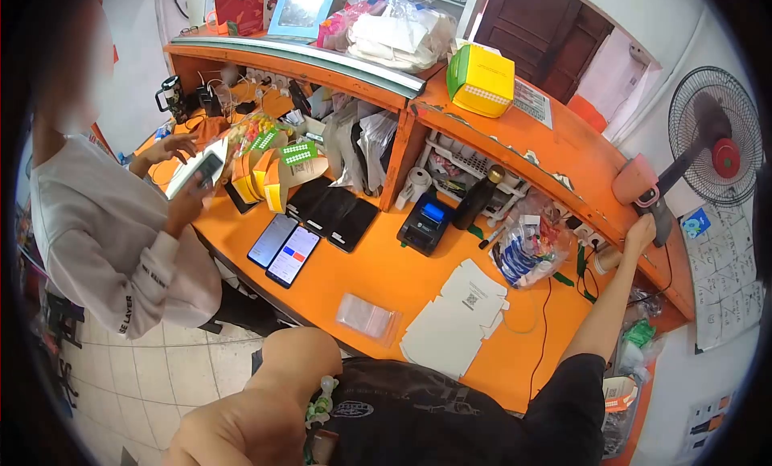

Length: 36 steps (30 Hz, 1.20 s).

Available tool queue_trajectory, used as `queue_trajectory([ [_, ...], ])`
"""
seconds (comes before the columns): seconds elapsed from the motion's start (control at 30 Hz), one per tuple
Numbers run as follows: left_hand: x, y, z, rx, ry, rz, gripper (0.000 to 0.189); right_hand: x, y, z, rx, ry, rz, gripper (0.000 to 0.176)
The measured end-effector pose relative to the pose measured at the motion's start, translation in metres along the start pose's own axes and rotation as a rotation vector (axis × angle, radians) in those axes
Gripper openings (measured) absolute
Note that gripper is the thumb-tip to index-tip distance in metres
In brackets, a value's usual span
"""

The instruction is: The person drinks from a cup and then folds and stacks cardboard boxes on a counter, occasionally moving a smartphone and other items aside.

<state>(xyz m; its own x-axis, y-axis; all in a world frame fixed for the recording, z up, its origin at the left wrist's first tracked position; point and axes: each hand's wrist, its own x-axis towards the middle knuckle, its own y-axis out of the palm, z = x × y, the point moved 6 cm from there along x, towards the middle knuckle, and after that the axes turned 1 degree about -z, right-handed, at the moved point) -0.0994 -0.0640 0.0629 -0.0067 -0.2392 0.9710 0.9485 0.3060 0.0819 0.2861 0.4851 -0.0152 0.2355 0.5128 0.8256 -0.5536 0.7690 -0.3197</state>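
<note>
My right hand (641,233) is stretched out to the far right, its fingers closed against the dark fan base (662,225) on the raised orange ledge. Above that base stands the round fan (716,136), and a pink mug (636,180) is beside its stem. My left arm is bent at the bottom left; its hand is outside the picture. On the orange desk before me lie a flat white carton sheet (450,321) with a printed code and a clear plastic packet (367,317).
At the left a person (112,225) in a light sweatshirt holds a phone (209,168). Two lit phones (293,255), dark tablets (351,218), a small printer (428,225), a dark bottle (480,197) and a filled plastic bag (527,249) are on the desk. A yellow box (482,80) is on the ledge.
</note>
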Motion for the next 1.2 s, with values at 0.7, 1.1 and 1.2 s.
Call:
queue_trajectory([
  [0.7,0.004,0.011,0.007,0.012,0.166,-0.074,0.043,-0.013,-0.015,0.039,0.044,-0.090,-0.070,0.027],
  [1.1,0.002,0.008,0.004,0.038,0.028,-0.044,0.044,-0.005,-0.002,0.007,-0.017,0.006,0.028,0.037],
  [1.2,0.002,0.012,0.005,0.046,0.070,-0.079,0.044,-0.005,-0.004,0.007,0.032,-0.012,-0.033,0.042],
])
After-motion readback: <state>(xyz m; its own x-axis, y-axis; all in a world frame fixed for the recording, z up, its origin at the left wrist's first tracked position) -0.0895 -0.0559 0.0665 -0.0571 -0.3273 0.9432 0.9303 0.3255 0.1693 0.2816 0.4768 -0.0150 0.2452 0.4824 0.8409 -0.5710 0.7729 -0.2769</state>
